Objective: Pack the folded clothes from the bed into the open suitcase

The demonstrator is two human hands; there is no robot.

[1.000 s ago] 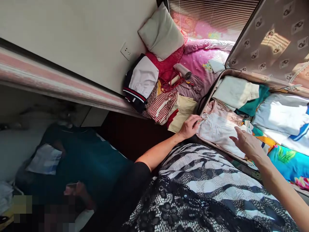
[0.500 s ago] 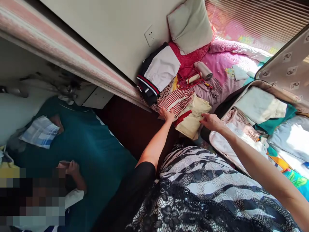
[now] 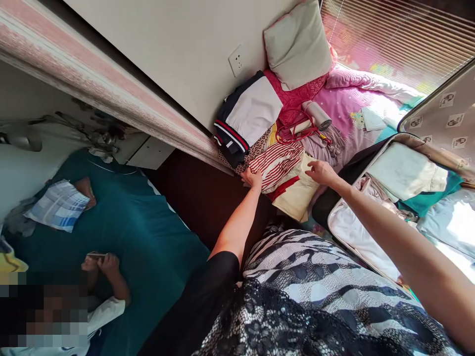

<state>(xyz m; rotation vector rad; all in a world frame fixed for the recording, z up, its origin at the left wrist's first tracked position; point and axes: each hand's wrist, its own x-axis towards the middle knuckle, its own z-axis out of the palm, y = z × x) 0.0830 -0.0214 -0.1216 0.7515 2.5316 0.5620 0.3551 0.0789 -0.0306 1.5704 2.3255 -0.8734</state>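
My left hand is closed on the near-left edge of a red-and-white striped garment. That garment lies partly over a folded cream garment with a red strip across it. Over the cream garment's right side is my right hand, its fingers apart and nothing visible in them. Just behind the striped garment sit a folded white and navy garment, a brown patterned cloth and a red cord beside a rolled mauve cloth.
An open suitcase full of folded clothes stands at the right. A grey pillow leans on the wall at the back. To the left, another person lies on a green-sheeted bed, holding a phone-like object, near a plaid pillow.
My left hand has closed on the striped garment's edge. The right hand has lifted off the cream garment's edge and its fingers have spread. The view has shifted slightly.
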